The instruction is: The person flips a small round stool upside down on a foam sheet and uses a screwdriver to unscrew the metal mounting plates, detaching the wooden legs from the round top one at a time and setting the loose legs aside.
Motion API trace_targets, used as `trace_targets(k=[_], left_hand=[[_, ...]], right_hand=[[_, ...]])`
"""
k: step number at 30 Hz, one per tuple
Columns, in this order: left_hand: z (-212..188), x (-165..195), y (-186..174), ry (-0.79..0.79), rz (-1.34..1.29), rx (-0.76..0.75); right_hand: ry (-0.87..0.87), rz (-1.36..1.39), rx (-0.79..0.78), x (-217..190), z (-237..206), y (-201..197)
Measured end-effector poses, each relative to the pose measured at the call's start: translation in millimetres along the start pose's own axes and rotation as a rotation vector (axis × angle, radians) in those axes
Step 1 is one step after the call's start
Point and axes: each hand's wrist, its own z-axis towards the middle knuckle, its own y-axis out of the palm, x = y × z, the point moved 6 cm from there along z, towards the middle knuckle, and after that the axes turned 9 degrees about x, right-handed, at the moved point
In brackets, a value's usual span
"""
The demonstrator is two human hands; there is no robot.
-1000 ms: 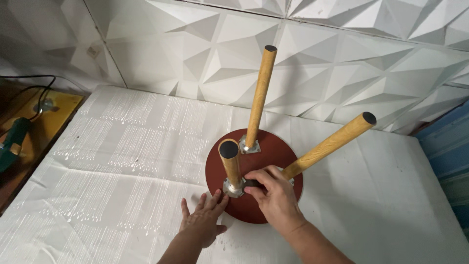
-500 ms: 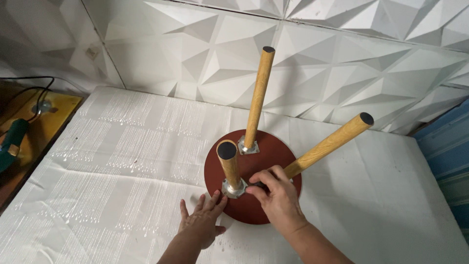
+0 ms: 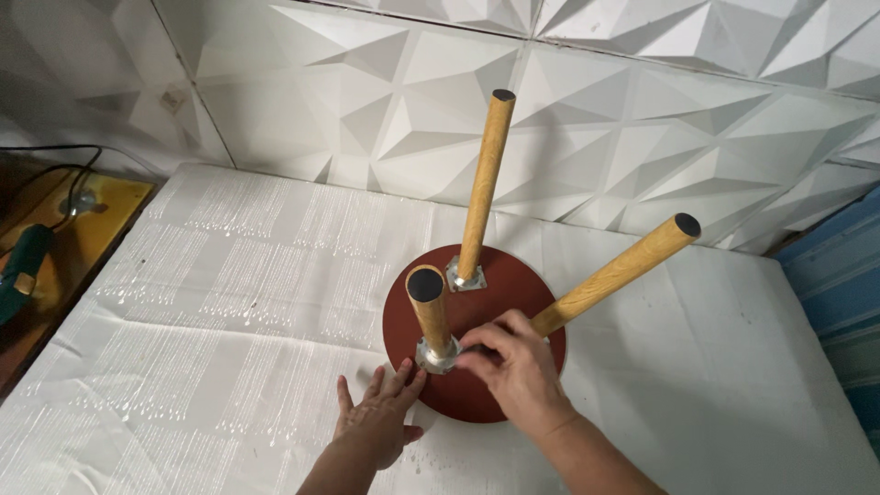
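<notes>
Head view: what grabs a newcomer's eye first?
The upturned round red-brown stool seat at the centre of the white-covered table, with three wooden legs sticking up. The right hand sits at the metal bracket of the nearest leg, and the left hand lies flat at the seat's edge. Behind is a white faceted wall panel.

A single head-worn camera is looking steeply down, from close above, at the white-covered table (image 3: 229, 302), facing the white panelled wall (image 3: 367, 101).
</notes>
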Motion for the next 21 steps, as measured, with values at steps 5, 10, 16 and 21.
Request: trace_targets(k=[5,10,16,21], left_hand=[[0,1,1,-0.007,-0.012,-0.010],[-2,0,0,-0.002,-0.015,0.001],[0,-1,2,0.003,-0.015,0.012],[2,-2,3,0.008,-0.025,0.026]], right_hand=[[-0.050,0.150,-0.104,-1,5,3],[0.016,0.312,-0.013,0,2,8],[-0.017,0.087,0.051,1,5,3],[-0.222,0.047,-0.015,-15,5,-3]])
